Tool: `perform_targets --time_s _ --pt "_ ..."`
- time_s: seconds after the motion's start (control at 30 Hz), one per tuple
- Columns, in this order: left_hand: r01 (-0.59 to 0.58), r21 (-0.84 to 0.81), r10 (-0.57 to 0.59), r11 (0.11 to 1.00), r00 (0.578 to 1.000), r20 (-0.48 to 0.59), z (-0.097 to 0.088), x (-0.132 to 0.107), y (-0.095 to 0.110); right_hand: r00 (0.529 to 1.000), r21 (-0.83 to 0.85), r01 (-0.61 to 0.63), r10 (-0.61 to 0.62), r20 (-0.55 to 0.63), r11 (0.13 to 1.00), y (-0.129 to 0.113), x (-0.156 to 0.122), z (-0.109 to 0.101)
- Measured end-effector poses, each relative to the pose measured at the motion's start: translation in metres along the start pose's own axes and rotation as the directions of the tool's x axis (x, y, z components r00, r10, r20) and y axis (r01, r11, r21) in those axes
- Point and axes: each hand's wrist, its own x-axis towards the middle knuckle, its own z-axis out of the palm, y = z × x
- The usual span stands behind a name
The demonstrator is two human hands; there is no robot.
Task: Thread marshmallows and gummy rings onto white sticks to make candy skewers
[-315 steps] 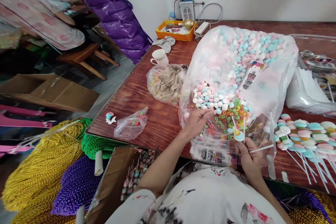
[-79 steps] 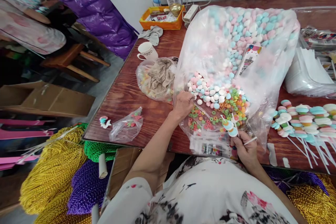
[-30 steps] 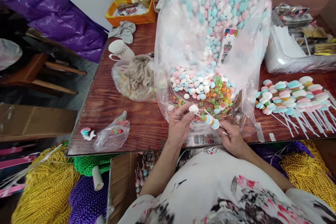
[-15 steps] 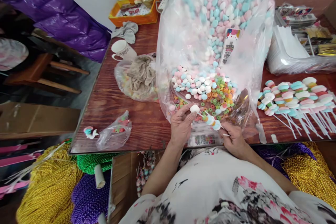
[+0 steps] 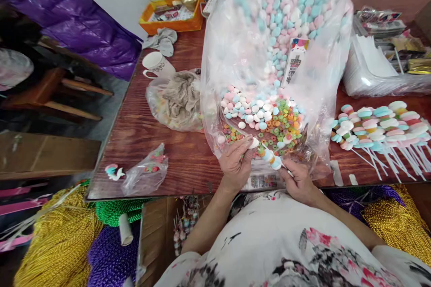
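Note:
My left hand (image 5: 236, 163) pinches a white round candy (image 5: 254, 143) at the tip of a thin white stick. My right hand (image 5: 298, 183) grips the lower end of that candy stick (image 5: 272, 158), which carries several pastel candies. Both hands hover at the mouth of a large clear plastic bag (image 5: 235, 45) lying on the wooden table (image 5: 161, 148). The bag holds a heap of pink, blue and white candies (image 5: 256, 107) and small coloured ring candies (image 5: 283, 125).
A row of finished candy sticks (image 5: 377, 128) lies at the right. A small bag with a cloth (image 5: 178, 101), a white mug (image 5: 153, 63), an orange tray (image 5: 173, 9) and a small clear bag (image 5: 144, 172) sit at the left. Yellow, green and purple cord bundles (image 5: 60, 242) lie below the table edge.
My left hand went from picking in the candy heap to bringing a white candy onto the stick tip. Both hands have drawn together near the table's front edge.

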Motion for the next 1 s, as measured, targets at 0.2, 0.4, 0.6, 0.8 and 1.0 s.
perform_targets --time_s 0.2,0.4,0.6,0.8,1.0 --pt "0.004 -0.095 -0.007 0.996 0.999 -0.037 0.006 -0.001 0.002 0.999 0.082 0.032 -0.029 -0.031 0.996 0.000 0.000 0.007" --pt "0.123 -0.159 -0.118 0.979 0.992 0.044 0.006 -0.010 -0.001 0.995 0.128 -0.030 0.041 -0.089 0.991 -0.007 0.006 0.003" --pt "0.538 -0.576 -0.623 0.615 0.780 0.063 0.013 -0.007 0.004 1.000 0.079 -0.015 0.017 -0.016 0.997 -0.006 0.010 0.004" --pt "0.639 -0.699 -0.683 0.321 0.668 0.296 0.025 0.007 0.019 1.000 0.080 -0.006 0.006 -0.005 0.997 -0.003 0.009 0.008" --pt "0.623 -0.685 -0.630 0.377 0.715 0.304 0.042 -0.007 0.021 0.999 0.123 0.011 -0.006 -0.044 0.992 -0.002 0.009 0.013"
